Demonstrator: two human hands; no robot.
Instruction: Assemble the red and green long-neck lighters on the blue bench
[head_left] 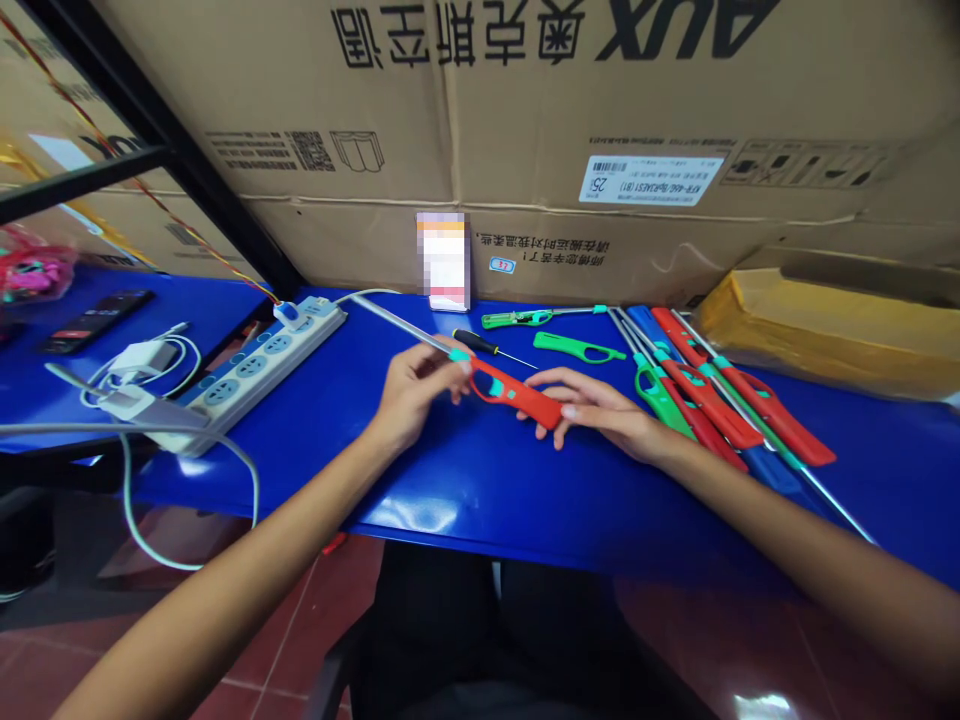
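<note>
The left hand [417,392] is curling closed around the base of a red long-nozzle lighter [519,393], just beside its teal collar [459,355], with the metal shaft [397,325] pointing up and left. The right hand [600,410] is pinching the lighter's far end between thumb and fingers, so 2 hands are holding it level above a blue table [465,480], between the person's forearms. Just beyond the lighter, a black-handled screwdriver [476,342] is lying with its thin shaft pointing right, near a loose green lighter handle [577,347] and a green-handled lighter part [517,318]. To the right, a pile of red and green lighters [712,405] is lying in overlapping rows beside the right hand. At the left, a white power strip [255,375] is sitting at an angle with a white charger [142,355] and its cables near it, and a black phone [97,320] is lying beyond them. A large cardboard box [525,130] is standing against the table's back edge, with a yellow envelope [825,330] leaning at the right and a pixelated card [442,260] standing upright
</note>
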